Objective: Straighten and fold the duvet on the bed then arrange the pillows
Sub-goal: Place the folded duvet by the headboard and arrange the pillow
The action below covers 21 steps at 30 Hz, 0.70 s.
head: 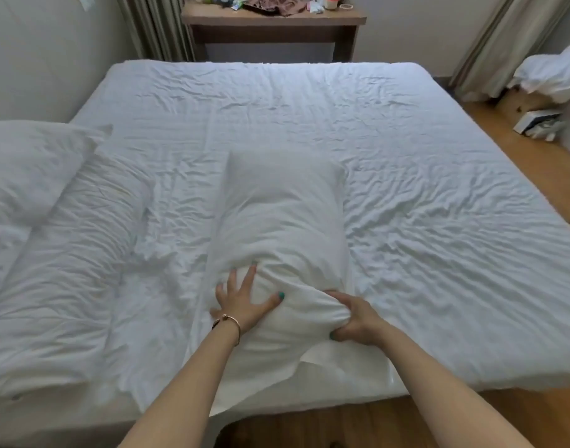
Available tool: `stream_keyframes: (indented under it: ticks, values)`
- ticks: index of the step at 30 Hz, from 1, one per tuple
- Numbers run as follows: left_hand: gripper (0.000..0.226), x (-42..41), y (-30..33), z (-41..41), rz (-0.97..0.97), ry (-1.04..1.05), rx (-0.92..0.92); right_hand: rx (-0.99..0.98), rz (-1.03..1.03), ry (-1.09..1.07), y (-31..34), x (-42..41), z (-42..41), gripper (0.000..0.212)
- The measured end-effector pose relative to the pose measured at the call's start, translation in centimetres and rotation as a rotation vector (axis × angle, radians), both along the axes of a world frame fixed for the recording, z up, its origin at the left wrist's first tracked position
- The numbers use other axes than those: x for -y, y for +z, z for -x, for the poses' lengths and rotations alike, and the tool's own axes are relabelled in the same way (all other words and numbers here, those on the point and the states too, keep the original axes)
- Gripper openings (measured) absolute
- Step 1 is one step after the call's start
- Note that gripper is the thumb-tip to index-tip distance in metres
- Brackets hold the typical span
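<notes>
Left hand (241,302) presses flat with spread fingers on the white fabric pillow (280,227), while right hand (353,321) grips its bunched near end, fingertips hidden in cloth.

Bed (406,189): sheet white, plain, creased all over. Pillow (277,227) at mid-bed: white, unpatterned. Second pillow (28,169), at the bed's left edge: white. Folded duvet (67,270) under it: white. Left hand (241,302): nails teal-green; bracelet (233,324) on that wrist gold-toned. Right hand (354,321): nail teal-green. Bench (274,24) beyond the bed: brown wood. Floor (535,156) right of the bed: orange-brown wood. Curtains (496,43): beige, plain.
</notes>
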<state>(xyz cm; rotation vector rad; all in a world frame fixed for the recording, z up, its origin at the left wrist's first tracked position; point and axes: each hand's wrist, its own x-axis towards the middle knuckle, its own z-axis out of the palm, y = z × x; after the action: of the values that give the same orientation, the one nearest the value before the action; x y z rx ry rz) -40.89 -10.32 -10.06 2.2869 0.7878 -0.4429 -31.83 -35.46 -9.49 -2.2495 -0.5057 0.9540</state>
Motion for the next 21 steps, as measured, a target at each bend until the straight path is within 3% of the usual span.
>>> stream_keyframes:
  ticks: [8,10,13,16,18,21]
  values:
    - [0.101,14.0,-4.3,5.2,-0.085,0.006,-0.137,-0.049,0.157,0.127,-4.6,13.1,3.2,0.085]
    - [0.105,14.6,-4.5,5.4,-0.106,-0.015,-0.170,-0.045,0.249,0.138,-5.1,14.4,3.3,0.072]
    - [0.094,14.7,-3.9,4.1,-0.057,0.083,-0.132,0.085,0.199,-0.108,-4.6,13.9,1.4,0.043]
    - [0.071,13.7,-2.9,1.8,0.005,0.281,0.001,0.147,-0.018,-0.294,-2.8,11.0,-1.6,0.060]
    - [0.071,13.1,-2.6,0.6,0.006,0.243,-0.015,0.168,-0.074,-0.254,-2.0,8.3,-3.3,0.069]
    - [0.075,11.8,-3.0,-1.0,0.014,0.186,-0.078,0.286,0.052,-0.094,-2.4,4.2,-4.5,0.071]
